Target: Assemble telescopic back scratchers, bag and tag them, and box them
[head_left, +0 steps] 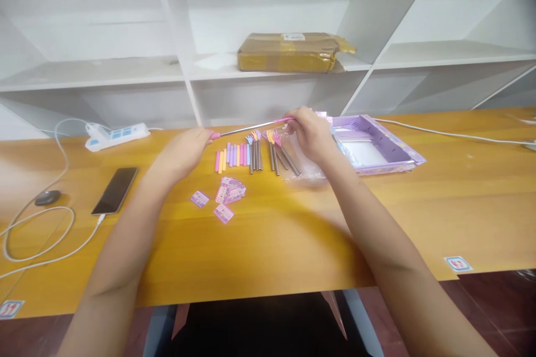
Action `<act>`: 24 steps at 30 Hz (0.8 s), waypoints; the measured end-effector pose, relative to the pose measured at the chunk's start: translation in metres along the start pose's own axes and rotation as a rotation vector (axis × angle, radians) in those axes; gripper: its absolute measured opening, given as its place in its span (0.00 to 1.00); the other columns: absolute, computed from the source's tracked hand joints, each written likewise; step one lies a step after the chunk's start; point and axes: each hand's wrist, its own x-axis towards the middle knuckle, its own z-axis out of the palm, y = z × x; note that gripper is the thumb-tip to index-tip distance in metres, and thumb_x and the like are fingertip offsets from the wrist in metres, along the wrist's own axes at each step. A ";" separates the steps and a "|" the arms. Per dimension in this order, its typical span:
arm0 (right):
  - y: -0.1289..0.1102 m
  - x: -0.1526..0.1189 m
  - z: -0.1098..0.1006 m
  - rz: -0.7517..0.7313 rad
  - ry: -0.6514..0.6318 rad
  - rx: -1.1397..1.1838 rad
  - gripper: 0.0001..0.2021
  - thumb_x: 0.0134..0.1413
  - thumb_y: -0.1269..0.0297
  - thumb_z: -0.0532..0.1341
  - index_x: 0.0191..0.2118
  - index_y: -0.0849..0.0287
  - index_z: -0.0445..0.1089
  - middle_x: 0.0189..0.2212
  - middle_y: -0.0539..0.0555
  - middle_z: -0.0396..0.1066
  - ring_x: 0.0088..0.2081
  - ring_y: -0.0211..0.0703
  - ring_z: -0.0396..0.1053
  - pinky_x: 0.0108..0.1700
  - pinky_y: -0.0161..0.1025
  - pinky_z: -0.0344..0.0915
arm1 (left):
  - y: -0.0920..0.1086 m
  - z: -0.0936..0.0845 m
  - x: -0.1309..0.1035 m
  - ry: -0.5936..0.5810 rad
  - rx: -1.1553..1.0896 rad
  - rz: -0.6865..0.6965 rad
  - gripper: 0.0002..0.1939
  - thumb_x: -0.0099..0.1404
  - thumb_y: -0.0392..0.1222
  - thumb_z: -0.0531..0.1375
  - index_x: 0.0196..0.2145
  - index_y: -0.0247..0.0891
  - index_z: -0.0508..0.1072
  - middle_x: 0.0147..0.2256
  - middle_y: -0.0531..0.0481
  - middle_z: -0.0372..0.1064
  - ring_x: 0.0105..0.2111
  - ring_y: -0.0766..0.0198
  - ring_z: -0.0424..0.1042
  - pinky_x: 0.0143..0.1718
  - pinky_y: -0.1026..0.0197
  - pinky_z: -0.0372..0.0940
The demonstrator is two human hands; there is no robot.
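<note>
An extended telescopic back scratcher [249, 129] with a metal rod and pink ends is stretched between my hands above the table. My left hand [182, 150] is closed on its pink handle. At the other end, my right hand [312, 134] grips the pink head, whose tip is mostly hidden by the fingers. Below the rod lies a row of pink, yellow, purple and blue handle tubes [231, 156]. Beside them are two groups of metal rods with claw-shaped coloured heads, a left group [255, 156] and a right group [285, 157]. Clear plastic wrap [305, 170] lies under my right hand.
A purple open box [391, 166] stands at the right. Small printed cards [231, 192] lie in front of the tubes. At the left are a phone [115, 191] with a charging cable and a white power strip [118, 136]. A taped carton [285, 61] sits on the shelf.
</note>
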 end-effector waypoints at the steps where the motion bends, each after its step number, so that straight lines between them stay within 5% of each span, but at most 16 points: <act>1: -0.002 -0.001 0.002 0.001 0.002 -0.001 0.12 0.80 0.65 0.52 0.48 0.52 0.74 0.34 0.53 0.74 0.36 0.48 0.73 0.43 0.46 0.69 | -0.001 0.001 0.000 0.002 -0.016 0.001 0.17 0.86 0.44 0.50 0.57 0.38 0.77 0.53 0.39 0.81 0.51 0.50 0.80 0.51 0.53 0.70; 14: -0.018 -0.004 0.014 0.045 0.004 0.038 0.11 0.81 0.61 0.52 0.47 0.52 0.71 0.36 0.54 0.74 0.37 0.48 0.72 0.43 0.45 0.68 | 0.003 -0.003 -0.002 0.021 -0.122 0.038 0.19 0.85 0.46 0.49 0.52 0.40 0.79 0.48 0.41 0.82 0.45 0.54 0.80 0.48 0.56 0.70; 24: -0.024 -0.009 0.025 0.175 0.016 0.123 0.19 0.84 0.46 0.46 0.48 0.50 0.67 0.34 0.53 0.72 0.33 0.47 0.69 0.40 0.46 0.67 | 0.013 -0.007 -0.009 -0.018 -0.044 0.058 0.20 0.86 0.44 0.47 0.58 0.39 0.77 0.53 0.40 0.81 0.50 0.52 0.81 0.48 0.55 0.71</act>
